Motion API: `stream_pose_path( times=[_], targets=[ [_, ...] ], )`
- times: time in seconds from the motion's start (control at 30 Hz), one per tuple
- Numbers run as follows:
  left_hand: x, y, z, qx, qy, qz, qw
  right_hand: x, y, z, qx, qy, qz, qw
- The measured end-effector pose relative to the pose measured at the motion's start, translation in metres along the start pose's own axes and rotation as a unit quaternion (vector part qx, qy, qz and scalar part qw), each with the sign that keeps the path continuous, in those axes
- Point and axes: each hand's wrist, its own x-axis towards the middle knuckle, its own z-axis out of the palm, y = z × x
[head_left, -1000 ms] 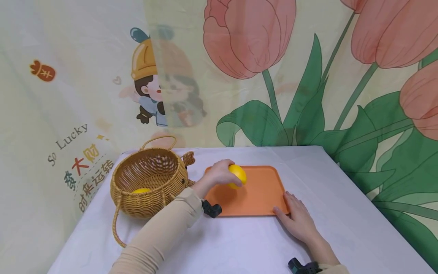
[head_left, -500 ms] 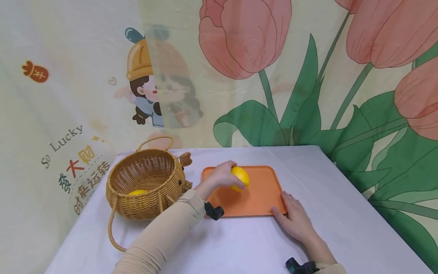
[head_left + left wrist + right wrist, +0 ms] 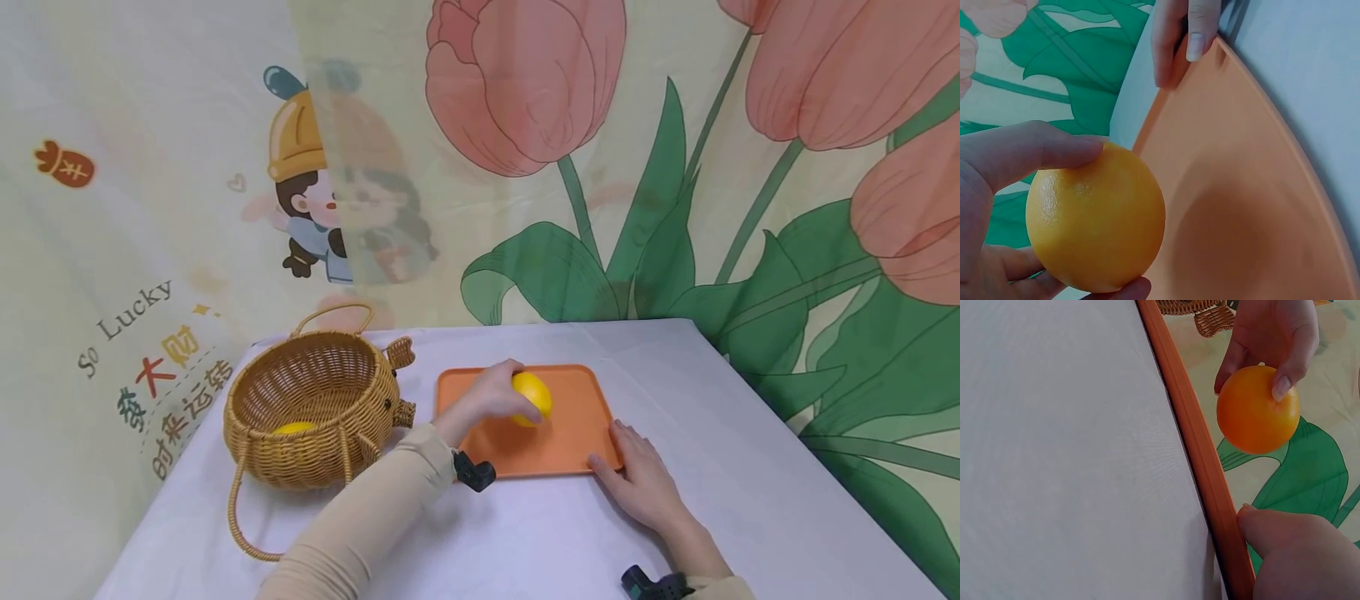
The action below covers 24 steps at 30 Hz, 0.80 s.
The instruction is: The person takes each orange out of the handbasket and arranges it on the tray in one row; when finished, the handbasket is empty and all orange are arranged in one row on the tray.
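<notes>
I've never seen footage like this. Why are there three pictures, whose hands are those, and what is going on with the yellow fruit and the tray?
No machine here: a person works with bare hands and wears three cameras. The wide picture comes from a camera on the head, looking down at a table covered with a white cloth. The two close pictures come from small cameras strapped to each wrist.

The left hand holds a round yellow-orange fruit, probably a lemon or an orange, fingers curled around it, over a flat orange plastic tray. In the wrist views the fruit appears lifted, not resting on the tray. The right hand lies with straight fingers on the tray's near right corner, likely steadying it.

To the left stands a round woven wicker basket with another yellow fruit inside.
</notes>
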Motion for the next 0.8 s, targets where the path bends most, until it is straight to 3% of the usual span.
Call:
stream_pose_path(
  times=[0.5, 0.8],
  targets=[
    [0.002, 0.008, 0.02, 0.009, 0.001, 0.044, 0.999, -0.001, 0.001, -0.001, 0.0, 0.01, -0.005, 1.0],
    [0.008, 0.013, 0.03, 0.005, -0.003, 0.049, 0.9988, 0.0, -0.002, -0.002, 0.005, -0.002, 0.001, 1.0]
  ],
)
